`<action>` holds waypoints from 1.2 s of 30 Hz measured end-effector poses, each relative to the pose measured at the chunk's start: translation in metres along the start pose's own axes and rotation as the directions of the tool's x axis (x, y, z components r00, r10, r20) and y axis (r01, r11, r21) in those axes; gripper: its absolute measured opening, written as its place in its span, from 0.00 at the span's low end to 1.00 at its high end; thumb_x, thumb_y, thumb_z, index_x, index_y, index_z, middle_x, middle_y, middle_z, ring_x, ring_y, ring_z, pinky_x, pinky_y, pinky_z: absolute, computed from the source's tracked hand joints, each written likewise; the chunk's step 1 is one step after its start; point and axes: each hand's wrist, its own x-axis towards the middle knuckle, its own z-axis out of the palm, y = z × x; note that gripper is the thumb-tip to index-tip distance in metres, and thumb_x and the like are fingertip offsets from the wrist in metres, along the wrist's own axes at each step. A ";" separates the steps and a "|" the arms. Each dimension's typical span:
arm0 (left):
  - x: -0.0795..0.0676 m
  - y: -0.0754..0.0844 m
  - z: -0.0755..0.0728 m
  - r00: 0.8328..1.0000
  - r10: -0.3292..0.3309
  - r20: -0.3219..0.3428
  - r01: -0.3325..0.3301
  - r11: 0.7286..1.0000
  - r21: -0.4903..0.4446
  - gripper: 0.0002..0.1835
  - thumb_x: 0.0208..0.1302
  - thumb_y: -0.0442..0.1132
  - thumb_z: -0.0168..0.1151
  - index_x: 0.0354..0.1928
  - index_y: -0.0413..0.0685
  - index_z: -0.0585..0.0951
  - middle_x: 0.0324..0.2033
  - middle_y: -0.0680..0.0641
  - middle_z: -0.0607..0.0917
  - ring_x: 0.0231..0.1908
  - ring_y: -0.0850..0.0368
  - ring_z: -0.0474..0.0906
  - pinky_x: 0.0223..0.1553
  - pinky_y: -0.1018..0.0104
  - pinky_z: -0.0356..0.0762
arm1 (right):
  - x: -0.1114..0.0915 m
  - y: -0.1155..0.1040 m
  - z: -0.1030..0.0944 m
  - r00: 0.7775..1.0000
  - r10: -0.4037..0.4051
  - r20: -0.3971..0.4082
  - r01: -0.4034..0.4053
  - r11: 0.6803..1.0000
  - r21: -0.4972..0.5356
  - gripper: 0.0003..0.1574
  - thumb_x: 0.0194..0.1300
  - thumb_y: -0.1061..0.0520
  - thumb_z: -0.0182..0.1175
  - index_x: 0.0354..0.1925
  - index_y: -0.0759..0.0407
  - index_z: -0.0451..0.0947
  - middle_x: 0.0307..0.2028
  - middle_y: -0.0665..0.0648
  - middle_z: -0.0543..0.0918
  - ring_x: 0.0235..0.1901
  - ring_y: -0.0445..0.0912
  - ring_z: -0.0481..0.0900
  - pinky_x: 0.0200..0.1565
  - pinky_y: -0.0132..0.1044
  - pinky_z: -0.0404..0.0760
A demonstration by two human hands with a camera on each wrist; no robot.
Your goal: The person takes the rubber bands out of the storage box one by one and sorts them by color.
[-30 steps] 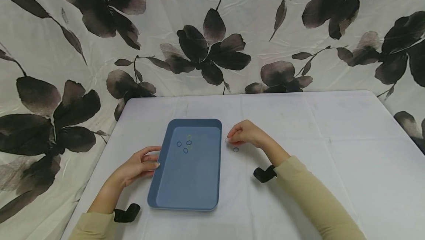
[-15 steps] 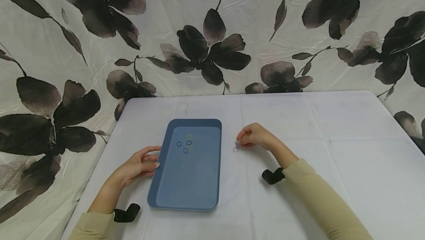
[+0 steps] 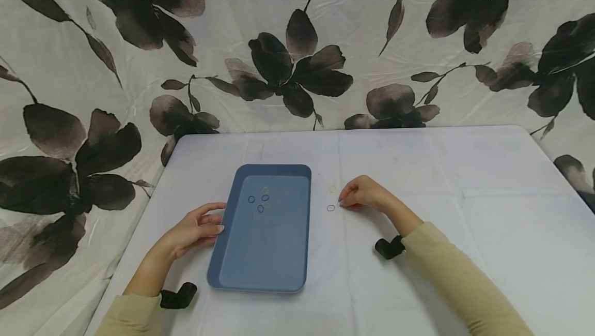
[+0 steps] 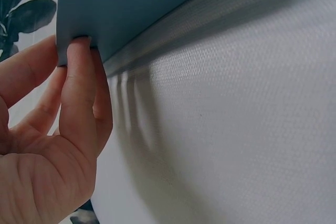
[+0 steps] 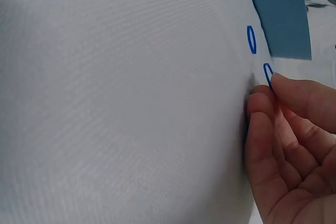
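My left hand rests against the left edge of a blue tray, its fingers spread and touching the rim; the left wrist view shows fingertips on the outer tray wall. To the right of the tray, my right hand pinches a small blue rubber band between thumb and finger, low over the table. Just left of those fingertips lies a second blue rubber band. A yellow rubber band lies farther back, mostly hidden in the right wrist view.
Inside the tray are several rubber bands, one of them a dark blue band and one a yellow band. A white cloth covers the table. Behind it hangs a floral curtain.
My right hand has moved right, away from the tray, and the yellow rubber band on the table now shows beside it. My left hand and the tray have stayed in place.
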 end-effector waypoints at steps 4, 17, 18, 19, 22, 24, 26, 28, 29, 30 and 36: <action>0.001 0.001 0.000 1.000 0.000 0.002 0.000 1.000 -0.004 0.38 0.60 0.30 0.60 0.69 0.37 0.54 0.53 0.35 0.72 0.40 0.58 0.78 0.39 0.64 0.78 | 0.001 0.000 -0.001 1.000 -0.012 0.006 0.012 1.000 -0.029 0.05 0.52 0.69 0.66 0.31 0.70 0.81 0.21 0.52 0.81 0.21 0.41 0.75 0.26 0.31 0.75; 0.002 0.001 0.000 1.000 -0.001 -0.014 0.001 1.000 0.000 0.37 0.59 0.29 0.60 0.68 0.37 0.54 0.51 0.38 0.74 0.39 0.58 0.78 0.38 0.64 0.78 | 0.000 -0.004 -0.001 0.998 -0.041 0.038 0.046 0.989 -0.140 0.04 0.51 0.68 0.65 0.30 0.69 0.81 0.18 0.50 0.77 0.18 0.40 0.72 0.25 0.31 0.74; 0.002 0.002 0.000 1.000 0.000 -0.014 0.000 1.000 -0.001 0.37 0.60 0.29 0.60 0.69 0.37 0.54 0.51 0.37 0.74 0.39 0.58 0.78 0.38 0.64 0.78 | 0.000 -0.005 -0.001 0.998 -0.039 0.040 0.044 0.989 -0.141 0.04 0.51 0.68 0.65 0.30 0.69 0.81 0.18 0.50 0.77 0.18 0.41 0.72 0.25 0.31 0.74; 0.002 0.002 0.001 1.000 -0.002 -0.016 0.002 1.000 -0.003 0.37 0.60 0.29 0.60 0.69 0.37 0.54 0.52 0.37 0.73 0.39 0.58 0.78 0.38 0.64 0.78 | -0.001 -0.005 -0.001 0.998 -0.039 0.044 0.045 0.989 -0.144 0.04 0.51 0.68 0.65 0.30 0.69 0.81 0.18 0.50 0.77 0.19 0.41 0.72 0.25 0.31 0.74; 0.001 0.002 0.002 1.000 -0.002 -0.015 0.002 1.000 -0.006 0.37 0.60 0.30 0.60 0.69 0.37 0.54 0.52 0.36 0.73 0.39 0.58 0.78 0.38 0.64 0.78 | -0.001 -0.007 -0.002 0.998 -0.032 0.046 0.039 0.989 -0.143 0.04 0.53 0.67 0.65 0.30 0.69 0.82 0.19 0.51 0.78 0.19 0.42 0.72 0.24 0.31 0.73; 0.001 0.002 0.002 1.000 0.001 -0.014 -0.001 1.000 -0.010 0.37 0.60 0.30 0.60 0.69 0.37 0.54 0.52 0.36 0.73 0.39 0.58 0.78 0.38 0.64 0.78 | -0.001 -0.008 -0.003 0.999 -0.025 0.047 0.031 0.991 -0.133 0.04 0.53 0.67 0.64 0.31 0.69 0.82 0.19 0.51 0.77 0.19 0.42 0.71 0.25 0.32 0.72; 0.000 0.002 0.002 1.000 0.006 -0.009 -0.006 1.000 -0.011 0.37 0.60 0.30 0.60 0.68 0.36 0.54 0.52 0.35 0.73 0.39 0.58 0.78 0.38 0.64 0.78 | 0.000 -0.008 -0.004 0.998 -0.025 0.053 0.031 0.992 -0.121 0.05 0.54 0.67 0.64 0.32 0.69 0.81 0.20 0.52 0.77 0.20 0.42 0.71 0.25 0.32 0.72; 0.000 0.001 0.001 1.000 0.005 -0.011 -0.005 1.000 -0.011 0.37 0.60 0.29 0.60 0.68 0.36 0.54 0.51 0.36 0.73 0.39 0.58 0.78 0.38 0.64 0.78 | 0.000 -0.009 -0.005 0.998 -0.024 0.056 0.030 0.994 -0.102 0.05 0.54 0.67 0.64 0.32 0.69 0.81 0.21 0.52 0.78 0.20 0.42 0.71 0.26 0.32 0.72; 0.000 0.001 0.001 1.000 0.004 -0.013 -0.004 1.000 -0.011 0.37 0.59 0.29 0.60 0.68 0.36 0.55 0.51 0.36 0.73 0.39 0.58 0.78 0.38 0.64 0.78 | 0.001 -0.010 -0.006 0.998 -0.025 0.058 0.031 0.995 -0.093 0.06 0.54 0.67 0.64 0.33 0.69 0.81 0.21 0.52 0.78 0.21 0.42 0.71 0.26 0.32 0.72; 0.000 0.001 0.001 1.000 0.004 -0.013 -0.004 1.000 -0.008 0.37 0.59 0.29 0.60 0.68 0.36 0.54 0.51 0.36 0.73 0.39 0.58 0.78 0.38 0.64 0.78 | 0.001 -0.010 -0.006 0.998 -0.029 0.059 0.034 0.995 -0.089 0.06 0.54 0.66 0.64 0.33 0.69 0.81 0.22 0.52 0.78 0.22 0.42 0.71 0.27 0.32 0.72; 0.000 0.000 0.001 1.000 0.007 -0.012 -0.007 1.000 -0.005 0.37 0.59 0.30 0.61 0.68 0.36 0.55 0.51 0.36 0.73 0.39 0.58 0.78 0.38 0.64 0.78 | 0.001 -0.017 -0.008 0.998 -0.014 0.060 0.016 1.000 -0.024 0.09 0.56 0.65 0.63 0.37 0.69 0.81 0.26 0.53 0.81 0.25 0.42 0.75 0.30 0.32 0.75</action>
